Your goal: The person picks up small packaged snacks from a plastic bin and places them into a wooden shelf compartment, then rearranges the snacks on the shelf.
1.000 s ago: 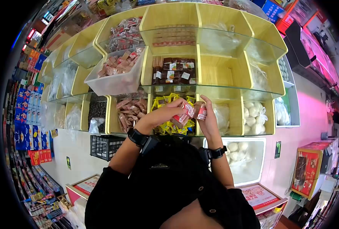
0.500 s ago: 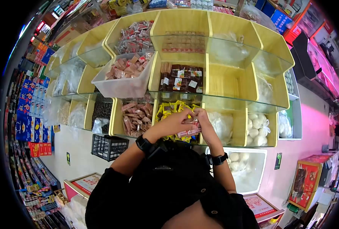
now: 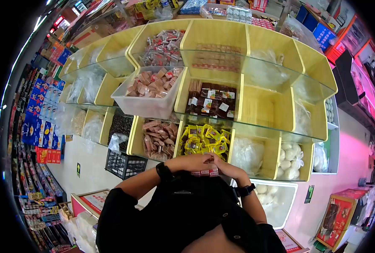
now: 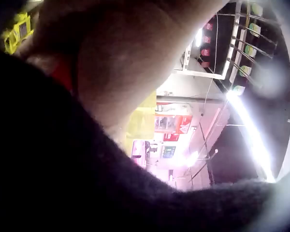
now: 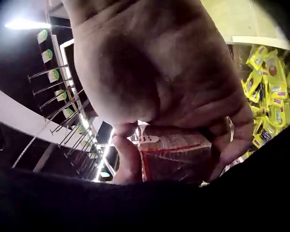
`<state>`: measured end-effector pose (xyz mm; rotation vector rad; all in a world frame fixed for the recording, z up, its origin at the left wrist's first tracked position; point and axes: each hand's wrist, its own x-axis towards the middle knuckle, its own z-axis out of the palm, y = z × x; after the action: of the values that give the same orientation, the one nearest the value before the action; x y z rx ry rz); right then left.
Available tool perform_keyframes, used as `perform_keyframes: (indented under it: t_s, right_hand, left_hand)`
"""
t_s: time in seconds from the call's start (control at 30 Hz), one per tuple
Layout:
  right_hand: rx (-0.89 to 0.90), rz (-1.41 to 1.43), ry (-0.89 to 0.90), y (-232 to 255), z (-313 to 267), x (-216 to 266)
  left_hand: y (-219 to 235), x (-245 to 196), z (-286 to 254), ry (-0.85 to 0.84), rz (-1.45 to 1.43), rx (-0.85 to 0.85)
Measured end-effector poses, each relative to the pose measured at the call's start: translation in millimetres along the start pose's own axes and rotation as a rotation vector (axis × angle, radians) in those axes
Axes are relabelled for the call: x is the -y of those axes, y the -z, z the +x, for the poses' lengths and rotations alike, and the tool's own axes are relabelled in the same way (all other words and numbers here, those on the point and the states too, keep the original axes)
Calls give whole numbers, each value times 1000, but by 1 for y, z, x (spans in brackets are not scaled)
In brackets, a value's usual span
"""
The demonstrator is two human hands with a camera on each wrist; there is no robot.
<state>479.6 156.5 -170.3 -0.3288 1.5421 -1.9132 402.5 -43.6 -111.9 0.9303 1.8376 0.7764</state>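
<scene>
Close against the black shirt front, both hands meet around a few small snack packets (image 3: 204,172) with red-and-white labels. The left hand (image 3: 190,162) grips them from the left, its fingertips right at the right hand's. From the other side, the right hand (image 3: 229,169) holds the packets. In the right wrist view, its fingers and thumb curl round a clear-wrapped brown packet (image 5: 174,157) edged in red. The left wrist view is mostly filled by the left hand (image 4: 121,53) and dark cloth, with a bit of red under the palm.
Just beyond the hands, a wooden bin holds yellow snack packets (image 3: 206,139). Left of it lie brown-pink packets (image 3: 160,137), below a white plastic tub (image 3: 147,105). Dark packs (image 3: 212,101) fill the bin above. Glass panels (image 3: 280,130) front the bins; a black crate (image 3: 124,164) hangs lower left.
Both hands have drawn back from over the yellow packets to the shirt front. The packets, held apart in two hands at first, are now together between them.
</scene>
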Motion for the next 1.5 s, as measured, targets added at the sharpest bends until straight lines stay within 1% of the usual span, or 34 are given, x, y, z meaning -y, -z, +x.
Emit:
perform_keyframes:
  t_s: [0.03,0.07,0.13,0.23,0.3,0.37,0.43,0.47,0.57,0.6,0.67,0.7,0.77,0.8,0.83,0.87,0.9,0.93,0.97,1.0,1.03,1.07,1.1,1.13,1.17,1.2,1.23,1.27,1.3,1.33,1.37,1.43,1.47,1.5]
  right_hand:
    - [20,-45,70,3,1,-7]
    - [23,-39,1,5,-2,-4]
    - [71,30,-32,5,-4,2]
    - [122,48,-101,12,-4,-11]
    - [138,16,-111,6,-7,14]
    - [149,-26,-122,8,-7,12]
    - [187,-59,-123,16,-4,7]
    - [176,-91,-115,17,-3,18]
    - [242,-204,-165,24,2,29]
    - [261,-185,-166,25,3,37]
    - [214,-208,-132,28,8,19]
    - [192,-220,-113,28,12,19]
    - [175,-244,-168,32,15,33]
    - [167,-238,-176,33,17,43]
    - [157,-227,-187,35,19,47]
    - [160,-183,-295,41,25,42]
    - [202,-224,-209,46,29,58]
    - [241,-266,-123,53,37,92]
    - [281,-309,-36,63,45,122]
    - [226,-323,22,75,53,142]
    - [171,-337,80,88,61,162]
    - [93,-335,63,97,70,194]
    - [13,-334,48,106,80,230]
    - [-9,-352,33,118,93,263]
    - [-33,-369,17,133,109,293]
    - [-60,-508,99,150,128,316]
    - [-88,-646,182,169,148,336]
    - [-50,-659,120,190,168,356]
    - [-12,-669,60,212,188,372]
    - [-36,-690,87,240,210,376]
    - [-61,-709,114,267,231,374]
    - [-117,-814,-76,311,270,379]
    - [-145,-868,-177,322,282,378]
    - [-106,-804,-224,332,292,371]
  left_hand:
    - [-1,4,2,15,0,10]
    - [0,4,3,28,-1,18]
    - [2,4,4,64,1,53]
    - [19,-19,-1,95,66,209]
    - [17,-17,1,65,123,173]
    - [12,-13,5,71,186,143]
    - [10,-11,10,81,170,138]
    - [13,-12,13,85,165,136]
    - [27,-20,16,210,45,273]
    - [31,-22,17,211,29,277]
    - [36,-22,18,213,-4,284]
    - [33,-12,21,122,-3,228]
    - [20,21,30,-57,7,115]
    - [24,21,30,-96,11,85]
    - [30,22,29,-86,61,82]
    - [47,1,22,-76,109,83]
    - [64,-17,18,-67,159,85]
    - [77,-28,19,-66,291,66]
    - [96,-40,20,-103,345,32]
    - [118,-52,22,-139,397,-4]
    - [144,-65,22,-214,478,-93]
    - [172,-75,26,-290,562,-184]
    - [199,-78,35,-288,653,-261]
    - [232,-92,41,-332,618,-339]
    - [267,-97,50,-404,633,-371]
    - [300,-88,67,-496,804,-464]
    - [331,-88,79,-422,823,-461]
    - [359,-89,90,-347,843,-454]
    - [384,-90,99,-345,827,-441]
    - [407,-88,109,-340,812,-427]
    - [429,-74,129,-351,830,-446]
    - [462,-35,174,-377,862,-486]
    - [470,-29,186,-255,859,-471]
    - [479,-22,196,-130,865,-343]
